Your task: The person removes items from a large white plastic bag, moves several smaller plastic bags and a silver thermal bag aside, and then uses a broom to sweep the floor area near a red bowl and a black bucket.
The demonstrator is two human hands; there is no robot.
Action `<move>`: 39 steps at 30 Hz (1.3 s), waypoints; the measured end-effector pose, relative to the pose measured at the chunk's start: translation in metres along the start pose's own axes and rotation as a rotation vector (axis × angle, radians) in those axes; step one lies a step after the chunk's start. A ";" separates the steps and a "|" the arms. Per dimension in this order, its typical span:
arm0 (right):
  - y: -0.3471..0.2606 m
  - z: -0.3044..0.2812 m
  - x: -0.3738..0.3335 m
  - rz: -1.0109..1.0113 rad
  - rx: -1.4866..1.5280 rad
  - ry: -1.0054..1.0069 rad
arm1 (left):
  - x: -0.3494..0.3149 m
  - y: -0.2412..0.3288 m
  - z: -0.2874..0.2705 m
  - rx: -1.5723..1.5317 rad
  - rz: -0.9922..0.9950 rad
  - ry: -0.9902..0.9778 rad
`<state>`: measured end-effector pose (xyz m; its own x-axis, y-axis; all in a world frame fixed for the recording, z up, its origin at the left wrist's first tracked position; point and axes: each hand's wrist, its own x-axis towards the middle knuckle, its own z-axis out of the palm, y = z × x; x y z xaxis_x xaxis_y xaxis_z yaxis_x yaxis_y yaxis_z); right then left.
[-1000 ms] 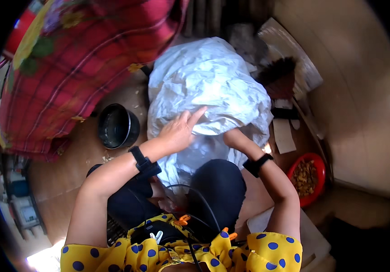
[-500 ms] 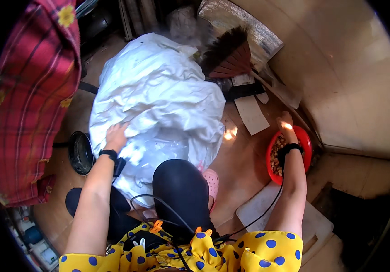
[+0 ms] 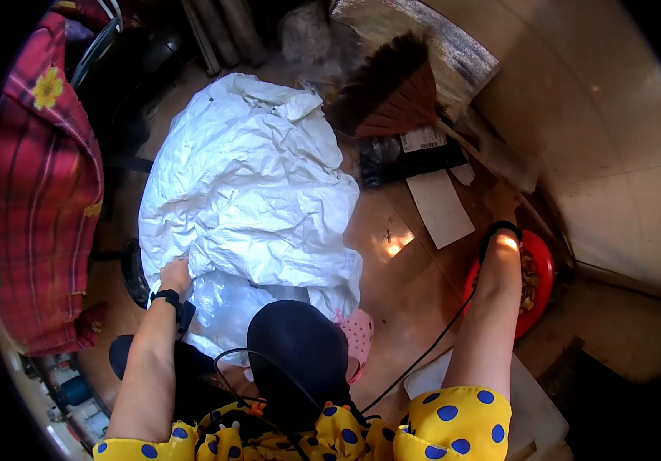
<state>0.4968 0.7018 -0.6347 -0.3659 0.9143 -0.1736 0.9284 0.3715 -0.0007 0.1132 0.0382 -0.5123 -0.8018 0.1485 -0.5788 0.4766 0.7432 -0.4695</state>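
Observation:
A large, crumpled white sack (image 3: pixel 246 177) fills the floor in front of my knees, its mouth facing me with clear plastic (image 3: pixel 230 300) showing inside. My left hand (image 3: pixel 175 275) has its fingers curled over the sack's near left edge, gripping the fabric. On the right stands a red bowl (image 3: pixel 547 284) holding small, pale brown pieces (image 3: pixel 528 288). Over the bowl's far rim reaches my right hand (image 3: pixel 504 198), dark in shadow beside the wall. Its fingers are too dim to make out, and my forearm covers part of the bowl.
A broom (image 3: pixel 399 100) lies behind the sack, near a white card (image 3: pixel 439 207). A dark round pan (image 3: pixel 135 273) is partly hidden at the sack's left. Red plaid cloth (image 3: pixel 46 207) hangs at left. A pale board (image 3: pixel 492 407) lies below my right arm; a black cable (image 3: pixel 430 349) crosses nearby.
My left hand has gone from lying on the sack to gripping its edge, closer to me. The sack's upper layer has come down over its mouth. My right hand has reached farther past the bowl.

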 end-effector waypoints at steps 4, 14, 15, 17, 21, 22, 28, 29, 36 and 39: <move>0.000 -0.003 -0.004 -0.167 -0.260 0.175 | 0.001 0.001 0.001 0.001 0.019 -0.007; -0.071 -0.100 -0.044 -0.388 0.157 0.461 | -0.010 -0.008 -0.003 -0.069 0.053 0.000; -0.081 -0.119 -0.051 -0.474 0.068 0.654 | -0.009 -0.011 -0.001 -0.111 0.054 -0.004; -0.086 -0.142 -0.060 -0.475 0.018 0.755 | -0.008 -0.005 -0.006 -0.094 0.113 0.004; -0.117 -0.201 -0.094 -0.501 -0.047 0.875 | -0.008 -0.016 -0.003 -0.135 0.226 0.012; -0.127 -0.219 -0.104 -0.502 -0.079 0.902 | -0.011 -0.022 -0.003 -0.161 0.267 0.015; -0.145 -0.338 -0.200 -0.493 -0.251 1.043 | -0.033 -0.033 -0.042 -0.302 0.567 0.172; -0.147 -0.353 -0.214 -0.506 -0.257 1.058 | -0.050 -0.028 -0.063 -0.349 0.580 0.221; -0.173 -0.460 -0.323 -0.594 -0.439 1.200 | -0.171 0.006 -0.194 -0.947 0.966 0.828; -0.189 -0.480 -0.373 -0.623 -0.489 1.216 | -0.213 0.021 -0.224 -0.985 1.088 1.145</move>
<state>0.4269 0.3680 -0.0975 -0.7520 0.0636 0.6561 0.5782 0.5415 0.6103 0.2130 0.1683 -0.2495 -0.3478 0.7600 0.5490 0.8641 0.0327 0.5022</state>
